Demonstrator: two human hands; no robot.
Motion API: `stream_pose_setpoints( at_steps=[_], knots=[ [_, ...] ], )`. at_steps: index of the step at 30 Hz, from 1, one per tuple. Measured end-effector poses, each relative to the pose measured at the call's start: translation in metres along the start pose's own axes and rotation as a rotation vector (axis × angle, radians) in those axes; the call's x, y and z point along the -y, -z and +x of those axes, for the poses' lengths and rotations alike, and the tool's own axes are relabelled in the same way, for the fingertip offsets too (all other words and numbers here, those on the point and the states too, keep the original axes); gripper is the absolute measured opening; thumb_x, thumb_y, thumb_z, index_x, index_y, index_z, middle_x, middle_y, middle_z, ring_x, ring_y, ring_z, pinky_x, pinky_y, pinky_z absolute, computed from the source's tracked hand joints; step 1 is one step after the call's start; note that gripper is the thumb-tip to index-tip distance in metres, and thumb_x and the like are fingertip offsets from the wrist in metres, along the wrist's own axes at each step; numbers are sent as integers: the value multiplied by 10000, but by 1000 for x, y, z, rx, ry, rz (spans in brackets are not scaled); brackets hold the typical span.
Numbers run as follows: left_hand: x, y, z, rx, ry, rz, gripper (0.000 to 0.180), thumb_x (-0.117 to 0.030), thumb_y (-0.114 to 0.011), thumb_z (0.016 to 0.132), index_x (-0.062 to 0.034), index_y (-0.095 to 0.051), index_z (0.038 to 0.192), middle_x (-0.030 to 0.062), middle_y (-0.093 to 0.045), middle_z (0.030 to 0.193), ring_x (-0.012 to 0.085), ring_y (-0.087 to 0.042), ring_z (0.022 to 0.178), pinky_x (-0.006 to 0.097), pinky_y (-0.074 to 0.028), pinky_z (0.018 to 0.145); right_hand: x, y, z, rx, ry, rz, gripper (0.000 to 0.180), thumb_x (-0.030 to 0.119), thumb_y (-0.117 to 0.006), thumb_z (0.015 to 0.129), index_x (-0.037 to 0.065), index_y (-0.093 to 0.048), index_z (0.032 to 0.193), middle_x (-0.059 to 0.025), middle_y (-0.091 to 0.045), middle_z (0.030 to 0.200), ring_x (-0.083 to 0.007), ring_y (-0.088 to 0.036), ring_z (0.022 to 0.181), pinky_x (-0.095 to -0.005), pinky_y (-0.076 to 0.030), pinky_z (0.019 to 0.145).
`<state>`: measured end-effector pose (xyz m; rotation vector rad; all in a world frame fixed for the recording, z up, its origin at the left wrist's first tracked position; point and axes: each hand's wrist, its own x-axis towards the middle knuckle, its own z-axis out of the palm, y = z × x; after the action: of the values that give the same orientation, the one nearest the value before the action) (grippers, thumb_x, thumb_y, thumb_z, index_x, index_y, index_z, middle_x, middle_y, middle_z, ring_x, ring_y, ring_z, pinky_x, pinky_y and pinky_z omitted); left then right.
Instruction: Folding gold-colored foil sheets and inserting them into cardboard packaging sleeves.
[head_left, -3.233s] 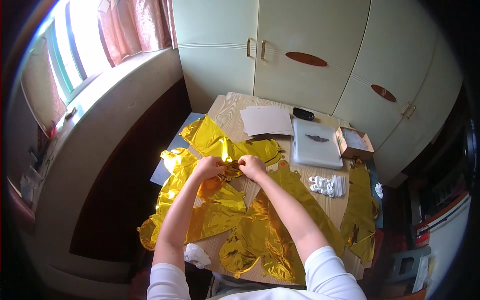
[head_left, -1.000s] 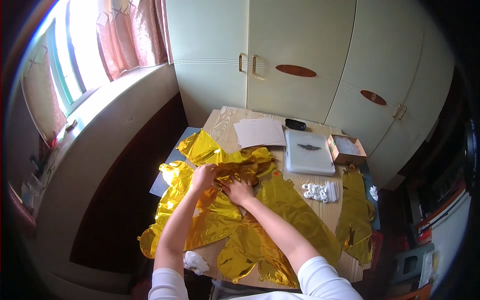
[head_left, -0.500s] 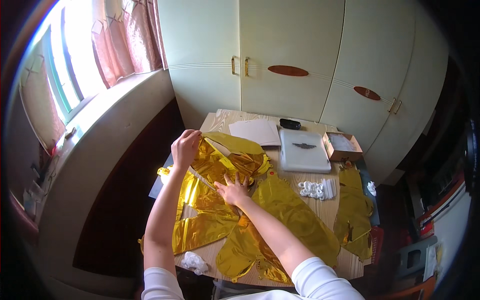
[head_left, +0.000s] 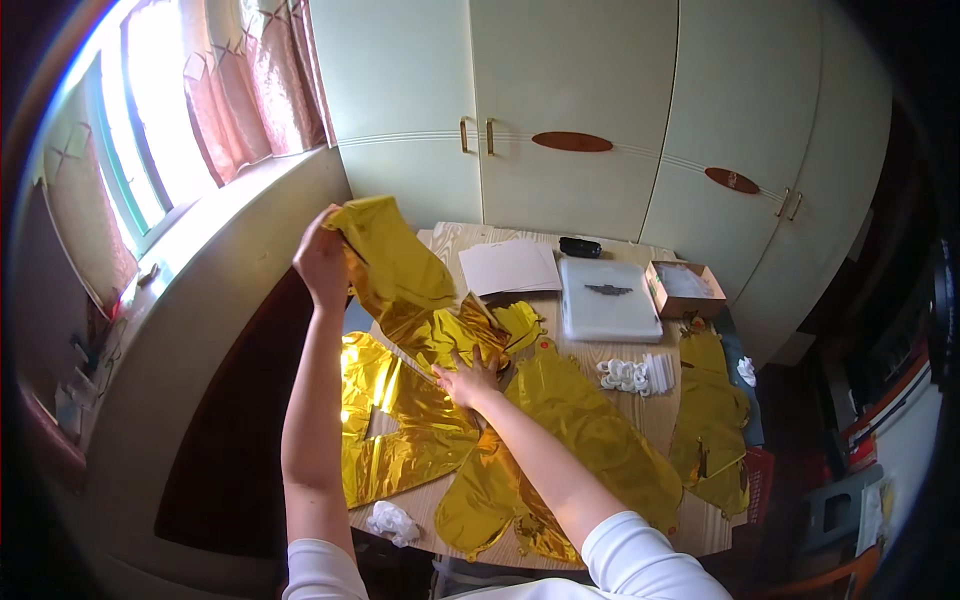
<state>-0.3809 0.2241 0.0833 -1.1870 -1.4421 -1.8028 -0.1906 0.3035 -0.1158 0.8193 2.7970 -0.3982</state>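
Note:
My left hand [head_left: 322, 258] is closed on one end of a flat gold foil balloon [head_left: 402, 255], raised above the table's far left part. The foil hangs from it in a wide strip, crumpling toward the middle. My right hand [head_left: 468, 382] lies with fingers spread on the lower part of this foil. Under and beside it are more flat gold foil pieces: one [head_left: 420, 450] at the near left, a large one [head_left: 595, 430] reaching under my right forearm, and one [head_left: 708, 420] along the right edge.
Toward the back of the wooden table [head_left: 452, 236] lie white sheets [head_left: 508, 266], a black case [head_left: 580, 247], a translucent plastic box [head_left: 610, 305] and a small carton [head_left: 686, 285]. White ribbon coils [head_left: 622, 377] sit mid-right, crumpled white material [head_left: 392, 523] at the near edge. Cabinets [head_left: 570, 80] stand behind.
My left hand has lifted the foil end up and to the left, drawing it away from the table. My right hand has stayed nearly in place on the foil.

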Motion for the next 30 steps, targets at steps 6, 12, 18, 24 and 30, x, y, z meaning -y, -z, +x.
stream_pose_setpoints(
  at_steps=[6,12,18,24,30],
  knots=[
    [-23,33,39,-132,-347,172,176,-61,-564,963,-14,-679,1087,104,-692,1110,166,-680,922,278,-535,754,-6,3,1,-8,-5,35,506,543,-277,1005,449,-241,1501,-3,-141,1622,-395,-52,1482,-692,-9,1125],
    [-78,58,40,-38,-304,254,146,-137,-642,915,-64,-692,1031,106,-710,985,193,-694,757,303,-528,638,-13,0,8,-117,12,198,665,583,-406,957,328,-202,1537,-66,-153,1618,-387,-105,1477,-647,-46,1147],
    [-137,38,13,165,-427,435,108,-87,-678,830,-114,-676,935,112,-683,799,255,-677,650,342,-535,576,-13,15,-33,-505,472,953,852,568,-553,916,99,-201,1534,-164,-210,1581,-328,-236,1452,-470,-200,1174],
    [-161,25,-52,528,-419,660,87,-177,-640,864,-116,-578,853,50,-640,703,265,-649,585,382,-514,513,-6,76,-164,-538,639,1242,1029,530,-701,828,31,-135,1527,-196,-225,1550,-338,-290,1414,-445,-253,1152],
    [-200,-1,-80,588,-371,576,67,-176,-618,884,-111,-606,897,79,-665,747,303,-648,597,406,-525,536,-7,69,-219,-996,392,496,1081,444,-800,743,-28,-172,1486,-264,-310,1472,-395,-402,1308,-464,-362,1055]
  ],
)
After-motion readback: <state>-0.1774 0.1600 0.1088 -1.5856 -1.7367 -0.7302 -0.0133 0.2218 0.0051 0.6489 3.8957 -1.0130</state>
